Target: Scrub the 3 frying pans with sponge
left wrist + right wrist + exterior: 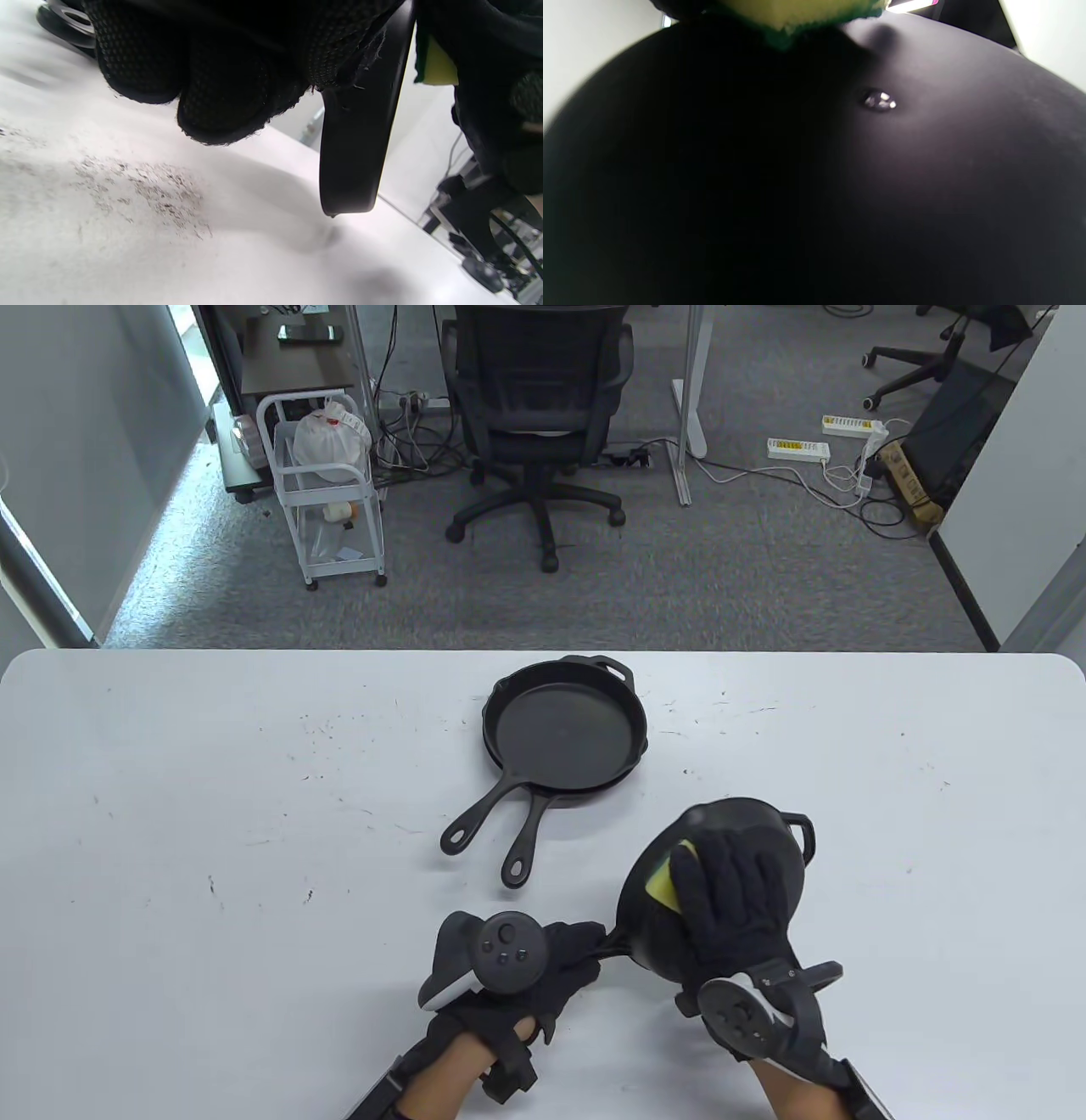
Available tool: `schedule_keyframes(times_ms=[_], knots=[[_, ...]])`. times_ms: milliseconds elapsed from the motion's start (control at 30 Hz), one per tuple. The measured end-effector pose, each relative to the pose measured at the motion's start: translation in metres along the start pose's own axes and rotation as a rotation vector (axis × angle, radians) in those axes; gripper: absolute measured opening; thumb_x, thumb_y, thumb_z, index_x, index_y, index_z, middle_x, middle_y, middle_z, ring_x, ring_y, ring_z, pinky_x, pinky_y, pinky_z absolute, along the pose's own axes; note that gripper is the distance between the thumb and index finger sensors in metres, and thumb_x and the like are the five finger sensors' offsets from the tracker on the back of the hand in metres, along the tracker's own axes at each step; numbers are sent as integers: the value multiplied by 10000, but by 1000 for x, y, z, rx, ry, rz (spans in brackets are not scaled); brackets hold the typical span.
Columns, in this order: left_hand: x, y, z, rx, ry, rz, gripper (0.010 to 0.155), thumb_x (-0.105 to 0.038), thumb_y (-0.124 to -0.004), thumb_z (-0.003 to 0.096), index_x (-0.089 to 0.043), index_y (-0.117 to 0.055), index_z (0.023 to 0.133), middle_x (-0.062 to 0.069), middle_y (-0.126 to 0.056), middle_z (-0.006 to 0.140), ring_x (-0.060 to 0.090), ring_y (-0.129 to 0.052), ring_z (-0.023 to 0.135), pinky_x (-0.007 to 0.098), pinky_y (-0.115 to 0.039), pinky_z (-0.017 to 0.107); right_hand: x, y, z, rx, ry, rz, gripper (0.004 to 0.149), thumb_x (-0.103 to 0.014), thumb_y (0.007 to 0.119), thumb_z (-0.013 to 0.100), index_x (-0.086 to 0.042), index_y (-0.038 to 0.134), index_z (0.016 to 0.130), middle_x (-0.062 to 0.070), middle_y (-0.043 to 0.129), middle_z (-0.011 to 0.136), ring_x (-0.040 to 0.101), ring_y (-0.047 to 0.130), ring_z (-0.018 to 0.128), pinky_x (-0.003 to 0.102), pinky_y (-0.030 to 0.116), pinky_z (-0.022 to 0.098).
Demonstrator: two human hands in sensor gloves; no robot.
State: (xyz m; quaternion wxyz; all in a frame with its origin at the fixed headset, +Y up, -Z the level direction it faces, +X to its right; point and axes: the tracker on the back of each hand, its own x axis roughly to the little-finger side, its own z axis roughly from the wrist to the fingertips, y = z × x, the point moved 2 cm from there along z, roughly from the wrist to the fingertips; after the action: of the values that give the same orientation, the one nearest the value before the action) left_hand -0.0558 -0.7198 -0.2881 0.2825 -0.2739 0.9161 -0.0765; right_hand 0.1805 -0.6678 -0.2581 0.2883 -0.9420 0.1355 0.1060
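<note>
Two black cast-iron frying pans (564, 729) lie stacked mid-table, their handles pointing toward me. A third black pan (738, 819) is lifted and tilted on edge at the right. My left hand (577, 954) grips its handle, and in the left wrist view the curled fingers (220, 84) sit beside the pan's rim (356, 148). My right hand (734, 874) lies flat on the pan and presses a yellow-green sponge (666, 882) against it. The sponge (797, 12) meets the pan's dark surface (882, 190) in the right wrist view and shows again as the sponge (439, 63) beside the rim.
The white table (254, 814) is scuffed with dark specks and stretches bare to the left. Beyond its far edge stand an office chair (539, 407), a white cart (327, 483) and floor cables.
</note>
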Motion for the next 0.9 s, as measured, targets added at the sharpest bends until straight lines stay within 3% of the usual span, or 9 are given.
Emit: schedule_keyframes(times_ms=[100, 233, 367, 533, 633, 733, 833, 900], knots=[[2, 1, 0, 1, -10, -60, 557, -346, -874, 484, -162, -858, 1010, 74, -1030, 776, 166, -1117, 440, 465, -936, 471, 31, 1, 5, -24, 125, 106, 711, -498, 676, 465, -389, 289, 1051, -17, 367, 1177, 298, 512, 1091, 610, 414, 767], [13, 10, -4, -89, 21, -155, 552, -358, -851, 501, -161, -849, 1017, 71, -1026, 777, 154, -1115, 438, 456, -939, 466, 53, 16, 7, -87, 225, 140, 714, -487, 680, 469, -377, 284, 1052, -1, 358, 1177, 329, 499, 1090, 619, 415, 761], [22, 15, -8, -157, 70, -293, 548, -364, -824, 513, -153, -841, 1019, 76, -1019, 775, 159, -1108, 437, 463, -934, 465, 41, 30, 5, -154, 162, 95, 721, -485, 684, 471, -375, 268, 1049, 0, 347, 1177, 320, 484, 1095, 615, 427, 760], [26, 16, -10, -198, 106, -349, 551, -361, -791, 534, -139, -804, 1038, 74, -996, 790, 154, -1096, 443, 460, -925, 473, -3, 37, -4, -153, -32, 25, 708, -483, 676, 470, -378, 281, 1047, -7, 365, 1175, 312, 501, 1093, 610, 435, 759], [21, 13, -8, -165, 99, -295, 553, -357, -810, 524, -134, -820, 1029, 79, -1008, 776, 159, -1103, 430, 463, -929, 465, -28, 36, -12, -146, -127, 11, 711, -487, 677, 468, -384, 276, 1046, -12, 358, 1175, 309, 491, 1095, 609, 430, 761], [9, 8, -4, -82, 51, -109, 560, -350, -832, 511, -134, -824, 1028, 78, -1008, 778, 165, -1102, 441, 473, -924, 480, -40, 29, -15, -101, -172, -39, 713, -496, 672, 464, -391, 273, 1045, -28, 344, 1178, 307, 467, 1103, 610, 414, 764], [-5, 2, -2, -32, 22, 97, 564, -343, -844, 500, -143, -825, 1026, 76, -1006, 785, 173, -1095, 460, 487, -909, 508, -28, 15, -11, -31, -115, -56, 715, -519, 660, 459, -391, 279, 1050, -25, 346, 1182, 348, 441, 1107, 619, 402, 765], [-11, 1, -3, -22, -2, 133, 565, -350, -845, 496, -156, -825, 1026, 63, -1008, 787, 162, -1098, 463, 482, -911, 517, -12, 7, -7, 0, -41, -11, 711, -523, 652, 460, -390, 283, 1053, -22, 352, 1182, 356, 453, 1105, 623, 398, 764]])
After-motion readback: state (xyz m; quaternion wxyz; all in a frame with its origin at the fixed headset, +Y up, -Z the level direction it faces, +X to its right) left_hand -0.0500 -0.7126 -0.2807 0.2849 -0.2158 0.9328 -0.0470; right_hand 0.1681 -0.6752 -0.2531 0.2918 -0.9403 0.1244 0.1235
